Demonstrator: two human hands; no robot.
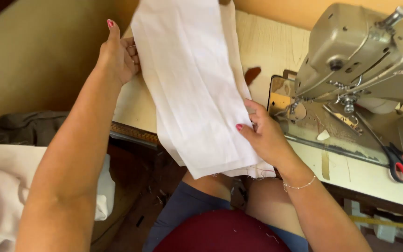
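white fabric panel [197, 88]: light, limp, fray-prone; left hand [120, 58] and right hand [267, 135] pinched on opposite long edges over worktop [267, 46].

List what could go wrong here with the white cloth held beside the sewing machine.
1. The white cloth looks like stacked layers with frayed threads at the near end; held only at its edges by the left hand and right hand, the layers may slip out of line.
2. The right hand is close to the sewing machine needle area, so fingers or cloth might catch there.
3. The scissors lie near the table edge and could get knocked off.
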